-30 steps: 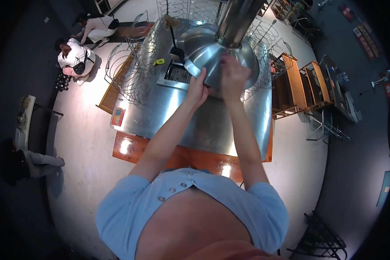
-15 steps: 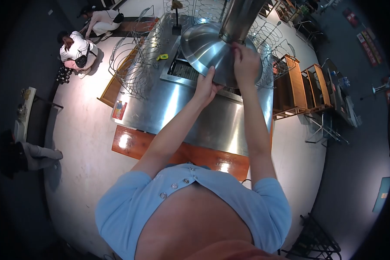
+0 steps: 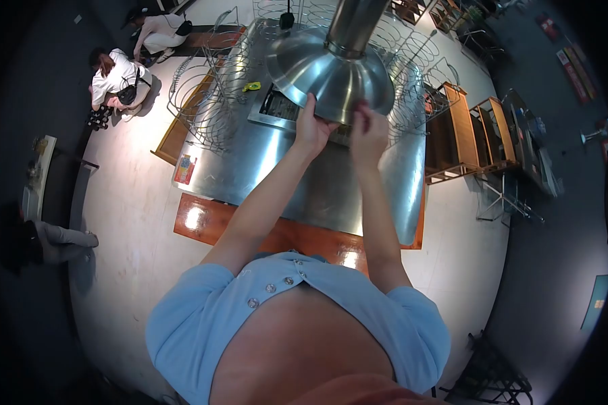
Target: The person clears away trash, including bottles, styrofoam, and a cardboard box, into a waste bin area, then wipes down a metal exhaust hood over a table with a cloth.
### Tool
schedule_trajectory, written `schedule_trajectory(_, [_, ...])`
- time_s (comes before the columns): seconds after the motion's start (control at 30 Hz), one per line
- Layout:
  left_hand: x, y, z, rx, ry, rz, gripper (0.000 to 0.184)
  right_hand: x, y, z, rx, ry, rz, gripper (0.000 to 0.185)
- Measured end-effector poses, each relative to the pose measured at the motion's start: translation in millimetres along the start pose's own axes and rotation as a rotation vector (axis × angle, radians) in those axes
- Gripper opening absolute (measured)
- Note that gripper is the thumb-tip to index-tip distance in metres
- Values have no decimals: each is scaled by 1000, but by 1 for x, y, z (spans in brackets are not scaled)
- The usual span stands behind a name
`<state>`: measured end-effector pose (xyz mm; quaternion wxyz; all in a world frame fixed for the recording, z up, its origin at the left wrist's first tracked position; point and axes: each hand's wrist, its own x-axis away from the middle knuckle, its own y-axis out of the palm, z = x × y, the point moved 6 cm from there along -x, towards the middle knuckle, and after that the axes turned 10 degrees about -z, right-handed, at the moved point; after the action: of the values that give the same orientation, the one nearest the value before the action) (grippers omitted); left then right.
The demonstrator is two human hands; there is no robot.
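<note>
A shiny metal hood point(image 3: 317, 67) hangs from a steel pipe point(image 3: 358, 23) over a metal-topped table point(image 3: 263, 169). My left hand point(image 3: 314, 128) grips the hood's near rim, thumb on the outer surface and fingers below. Against the lower right of the hood is my right hand point(image 3: 369, 131); its fingers are bent and blurred, and whether they hold anything is not clear. Partly under the hood lies a grill point(image 3: 277, 106) set into the tabletop. A yellow-green packet point(image 3: 251, 86) rests left of it.
Wire racks point(image 3: 206, 111) stand on the table's left, with more at the back and right. An orange-brown bench edge point(image 3: 203, 219) runs along the front. Wooden shelves point(image 3: 458, 128) are at right. Two people crouch at upper left; another person's legs point(image 3: 67, 239) show at left.
My right hand has come down from near the pipe to the hood's lower part. The hood and pipe appear further left in view, and my left hand still grips the rim.
</note>
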<state>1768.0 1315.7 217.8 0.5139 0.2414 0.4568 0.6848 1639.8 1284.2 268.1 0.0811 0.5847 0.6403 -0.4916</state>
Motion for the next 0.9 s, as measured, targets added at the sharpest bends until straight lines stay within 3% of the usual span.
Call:
schedule_trajectory(0.1, [-12,-26,-21,287,-79,-114,43,7,15,-50,-21,-159,-104,11])
schedule_trajectory(0.13, [-8,-24,-20,216,-82,-66,42,5,12,-44,-22,-157,-96,11])
schedule_trajectory(0.23, [6,-5,5,-12,25,43,42,-5,-16,27,129,122,-35,11])
schedule_trajectory(0.27, [6,-12,4,-28,-11,25,42,-12,-23,68,-48,326,-69,12])
schedule_trajectory(0.3, [8,-11,0,-24,-13,28,42,-17,-28,73,-54,365,-61,12])
schedule_trajectory(0.4, [5,-9,-2,-34,21,43,43,-13,-13,34,54,127,-19,11])
schedule_trajectory(0.5, [-1,-8,-15,18,-62,-14,45,13,2,-30,-19,-127,-76,12])
schedule_trajectory(0.53, [2,-8,-25,190,-160,29,46,17,6,-40,-34,-145,-117,13])
schedule_trajectory(0.63, [4,4,-22,4,-97,-133,51,-1,-3,-13,-20,-22,-53,13])
schedule_trajectory(0.67, [5,1,-22,-137,-122,-90,52,-7,-10,0,40,23,0,12])
schedule_trajectory(0.7, [6,-2,-17,-132,-117,-85,52,-11,-15,17,1,111,26,14])
schedule_trajectory(0.77, [-2,-15,3,196,-142,8,48,-17,-21,36,92,83,3,16])
schedule_trajectory(0.8, [-11,-16,23,309,-50,-20,48,-19,-24,43,91,80,7,16])
schedule_trajectory(0.9, [-35,-35,42,206,11,-148,45,-28,-25,60,84,155,-108,18])
